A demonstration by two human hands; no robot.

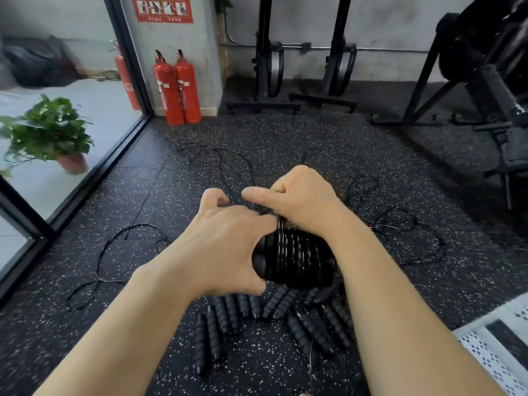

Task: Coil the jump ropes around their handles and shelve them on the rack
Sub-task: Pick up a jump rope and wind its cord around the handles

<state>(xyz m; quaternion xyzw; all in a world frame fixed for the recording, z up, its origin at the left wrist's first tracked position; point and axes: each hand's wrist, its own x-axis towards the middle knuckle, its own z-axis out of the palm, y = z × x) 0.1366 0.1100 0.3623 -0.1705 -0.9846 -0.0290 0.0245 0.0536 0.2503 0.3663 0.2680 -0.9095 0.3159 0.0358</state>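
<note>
My left hand (225, 241) grips a bundle of black jump-rope handles (297, 258) with thin black cord wound around it in many turns. My right hand (297, 198) is above the bundle's far end, fingers curled, pinching the cord against the top of the coil. Below my hands, several more black ribbed handles (228, 312) lie in a loose pile on the speckled rubber floor. Thin black rope (114, 247) trails in loops across the floor to the left, ahead and to the right (411, 235).
Two red fire extinguishers (177, 87) stand against the grey wall ahead. Black equipment stands (265, 67) line the back wall and a black machine frame (485, 81) fills the right. A glass partition (71, 172) with a potted plant (48, 132) behind it runs along the left. A white perforated object (497, 347) lies at lower right.
</note>
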